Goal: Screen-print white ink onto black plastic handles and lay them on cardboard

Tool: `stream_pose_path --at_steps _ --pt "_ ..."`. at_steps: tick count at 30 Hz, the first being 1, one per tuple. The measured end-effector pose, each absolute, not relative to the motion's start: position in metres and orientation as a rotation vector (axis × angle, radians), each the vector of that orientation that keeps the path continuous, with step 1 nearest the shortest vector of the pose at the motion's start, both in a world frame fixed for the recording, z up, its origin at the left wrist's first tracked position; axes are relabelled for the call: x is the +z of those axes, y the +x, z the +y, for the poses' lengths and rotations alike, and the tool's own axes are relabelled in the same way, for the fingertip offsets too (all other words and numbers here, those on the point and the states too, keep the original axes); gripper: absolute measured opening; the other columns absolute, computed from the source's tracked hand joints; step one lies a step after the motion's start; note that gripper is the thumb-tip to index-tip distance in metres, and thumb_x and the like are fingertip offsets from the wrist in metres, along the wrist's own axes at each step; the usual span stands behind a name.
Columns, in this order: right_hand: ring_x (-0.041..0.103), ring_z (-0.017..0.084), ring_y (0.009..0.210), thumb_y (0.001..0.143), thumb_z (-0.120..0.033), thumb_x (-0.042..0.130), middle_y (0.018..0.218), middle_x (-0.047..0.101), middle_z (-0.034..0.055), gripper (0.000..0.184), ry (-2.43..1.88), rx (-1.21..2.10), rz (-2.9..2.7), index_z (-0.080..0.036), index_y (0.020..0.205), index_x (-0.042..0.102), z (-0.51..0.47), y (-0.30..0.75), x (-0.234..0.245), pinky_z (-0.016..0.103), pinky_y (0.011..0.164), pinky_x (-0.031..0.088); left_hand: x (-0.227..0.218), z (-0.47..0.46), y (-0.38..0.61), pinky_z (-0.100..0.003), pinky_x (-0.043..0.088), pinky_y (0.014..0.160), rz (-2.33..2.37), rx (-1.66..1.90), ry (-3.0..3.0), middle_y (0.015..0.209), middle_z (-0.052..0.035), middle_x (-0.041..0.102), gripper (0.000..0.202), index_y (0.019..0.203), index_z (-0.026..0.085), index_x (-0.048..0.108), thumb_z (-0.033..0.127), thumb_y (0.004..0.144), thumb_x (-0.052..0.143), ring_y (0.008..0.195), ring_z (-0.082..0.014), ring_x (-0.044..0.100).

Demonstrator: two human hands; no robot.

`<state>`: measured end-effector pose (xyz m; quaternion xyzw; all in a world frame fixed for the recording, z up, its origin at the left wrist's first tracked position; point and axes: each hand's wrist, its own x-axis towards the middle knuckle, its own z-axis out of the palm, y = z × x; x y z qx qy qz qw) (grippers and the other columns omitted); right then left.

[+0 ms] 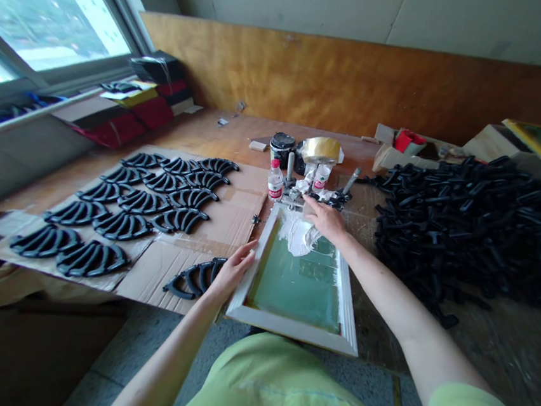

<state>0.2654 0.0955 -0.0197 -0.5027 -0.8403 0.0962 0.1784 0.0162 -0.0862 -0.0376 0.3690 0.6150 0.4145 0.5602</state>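
I read the step in hand as working white ink (301,238) over the screen (289,332), which lies flat at the lower centre of the frame, its far end by the clamps (294,197). The right hand (325,219) is at that far end, index finger stretched out and the others curled down; a pale edge shows under them, but I cannot tell whether they grip a blade. The ink is heaped just below those fingers, and most of the green mesh (293,288) nearer me looks free of it.

The left hand (235,267) is at the screen's left side, fingers half bent. I can't be sure whether they press on the rim or only lie beside it. A lone black fan (196,279) sits just left of that wrist, partly hidden by it, on the cardboard (243,187).

If the next move is a stroke down the mesh, I judge it calls for even pressure from the right hand and a steady rim under the left. Finished-looking rows (122,227) fill the left; a loose black heap (488,230) fills the right.
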Motion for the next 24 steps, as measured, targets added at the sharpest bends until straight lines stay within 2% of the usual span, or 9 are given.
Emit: stream_pose_path --at_steps 3,7,9,12,14,16,19,21,24 --pt "0.063 0.020 0.081 0.088 -0.033 0.058 0.097 0.071 0.0041 0.046 -1.582 0.237 -2.196 -0.029 0.134 0.051 0.116 0.298 -0.012 0.030 0.075 0.046 -0.007 -0.073 0.014 -0.022 0.045 0.058 1.445 1.028 0.900 0.091 -0.0025 0.069 0.064 0.121 0.019 0.062 0.066 0.077 0.055 0.068 -0.0143 0.060" --pt "0.062 0.019 0.078 0.091 -0.028 0.048 0.087 0.070 0.0091 0.026 -1.796 0.311 -1.852 -0.016 0.109 0.063 0.109 0.359 -0.036 0.031 0.076 0.045 0.031 -0.041 0.026 -0.023 0.048 0.064 1.356 1.293 0.945 0.089 -0.0022 0.067 0.057 0.106 0.016 0.065 0.065 0.081 0.049 0.072 -0.0146 0.061" --pt "0.061 0.019 0.077 0.089 -0.028 0.049 0.085 0.069 0.0099 0.021 -1.847 0.421 -1.823 -0.014 0.096 0.064 0.092 0.370 -0.061 0.031 0.075 0.045 0.046 -0.022 0.034 -0.023 0.048 0.064 1.302 1.396 0.946 0.090 -0.0029 0.066 0.052 0.106 0.016 0.064 0.061 0.084 0.048 0.076 -0.0149 0.062" --pt "0.061 0.019 0.085 0.083 -0.026 0.059 0.091 0.068 0.0068 0.018 -1.626 0.585 -2.053 -0.017 0.098 0.063 0.058 0.353 -0.098 0.033 0.080 0.046 0.053 -0.002 0.043 -0.020 0.046 0.059 1.290 1.447 0.900 0.083 -0.0031 0.065 0.049 0.107 0.015 0.061 0.056 0.086 0.045 0.071 -0.0127 0.062" --pt "0.059 0.020 0.095 0.079 -0.022 0.064 0.099 0.066 0.0057 0.024 -1.423 0.613 -2.249 -0.020 0.103 0.063 0.039 0.333 -0.110 0.035 0.087 0.045 0.044 -0.001 0.048 -0.019 0.045 0.057 1.310 1.486 0.858 0.084 -0.0036 0.066 0.052 0.115 0.016 0.057 0.057 0.087 0.043 0.069 -0.0118 0.062" --pt "0.056 0.021 0.100 0.080 -0.019 0.065 0.100 0.065 0.0054 0.021 -1.342 0.581 -2.367 -0.021 0.100 0.065 0.028 0.318 -0.107 0.037 0.091 0.042 0.025 -0.013 0.053 -0.020 0.044 0.055 1.341 1.455 0.812 0.088 -0.0046 0.068 0.056 0.121 0.018 0.054 0.060 0.085 0.044 0.069 -0.0120 0.061" --pt "0.055 0.021 0.096 0.084 -0.020 0.060 0.094 0.063 0.0056 0.009 -1.311 0.555 -2.382 -0.020 0.092 0.065 0.014 0.303 -0.085 0.036 0.090 0.043 -0.012 -0.052 0.069 -0.020 0.043 0.053 1.352 1.113 0.754 0.091 -0.0093 0.070 0.061 0.117 0.016 0.057 0.064 0.080 0.051 0.069 -0.0143 0.063" --pt "0.054 0.023 0.097 0.087 -0.023 0.058 0.094 0.061 0.0069 0.011 -1.206 0.526 -2.388 -0.020 0.095 0.065 -0.002 0.288 -0.068 0.037 0.090 0.042 -0.033 -0.083 0.084 -0.022 0.045 0.053 1.315 0.916 0.665 0.096 -0.0118 0.070 0.065 0.117 0.015 0.057 0.067 0.078 0.053 0.073 -0.0168 0.065" --pt "0.052 0.026 0.097 0.090 -0.025 0.053 0.094 0.061 0.0098 0.016 -0.967 0.483 -2.503 -0.020 0.099 0.065 -0.039 0.253 -0.054 0.041 0.091 0.041 -0.055 -0.119 0.100 -0.024 0.047 0.053 1.327 1.021 0.471 0.093 -0.0083 0.068 0.063 0.110 0.018 0.056 0.070 0.076 0.052 0.075 -0.0175 0.066"
